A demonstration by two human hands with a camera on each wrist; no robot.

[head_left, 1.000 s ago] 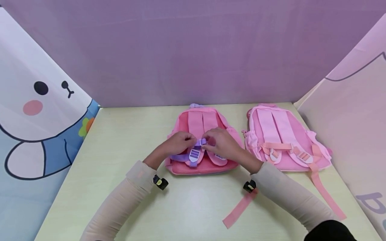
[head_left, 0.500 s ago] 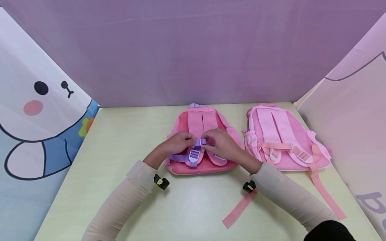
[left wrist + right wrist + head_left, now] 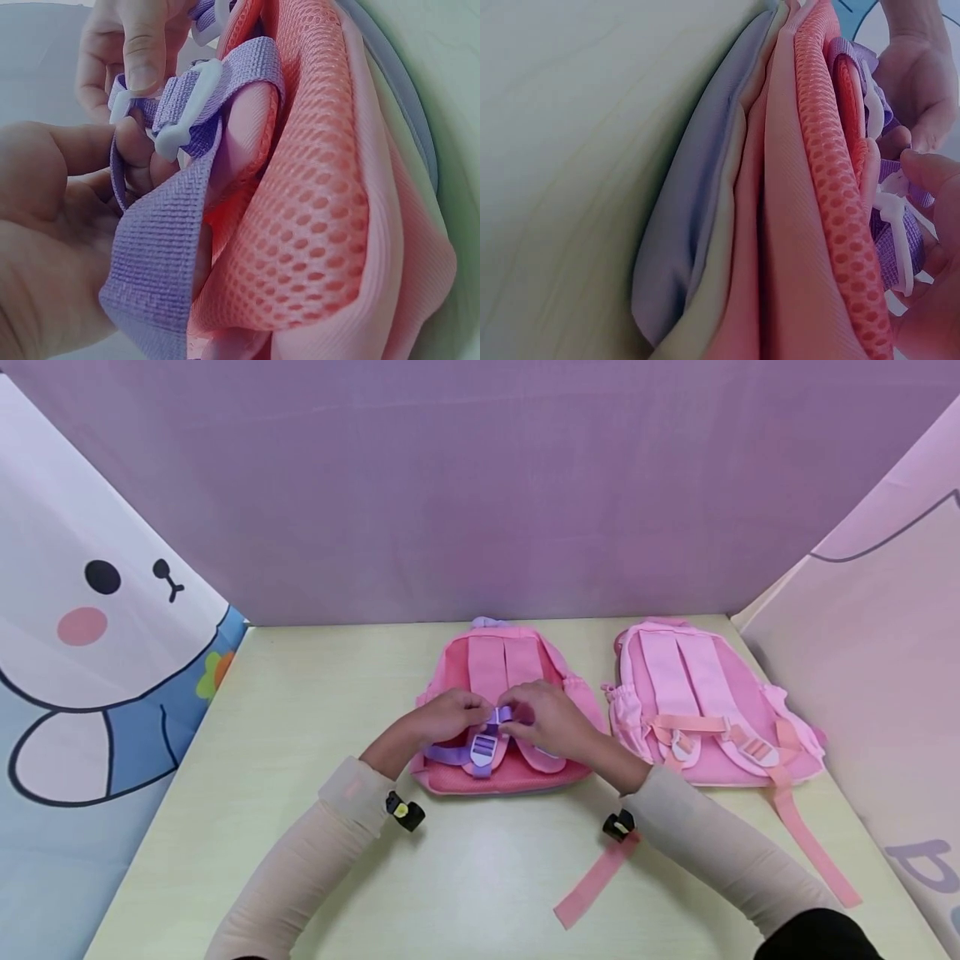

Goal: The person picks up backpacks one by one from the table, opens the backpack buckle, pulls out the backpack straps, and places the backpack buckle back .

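Left grip (image 3: 447, 716), right grip (image 3: 551, 717) angled inward, both pinching purple strap (image 3: 506, 714) (over pink backpack (image 3: 489, 667)).

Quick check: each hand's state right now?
Left hand: closed, holding the purple strap.
Right hand: closed, pinching purple strap beside the small white slider.

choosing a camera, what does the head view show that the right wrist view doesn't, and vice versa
Only head: the pale pink cloth backpack with its long coral webbing strap.
Only right wrist: the broad lavender-grey fabric side of the coral mesh backpack.
Both: that coral mesh backpack itself, purple webbing, white plastic buckles, left hand, right hand.
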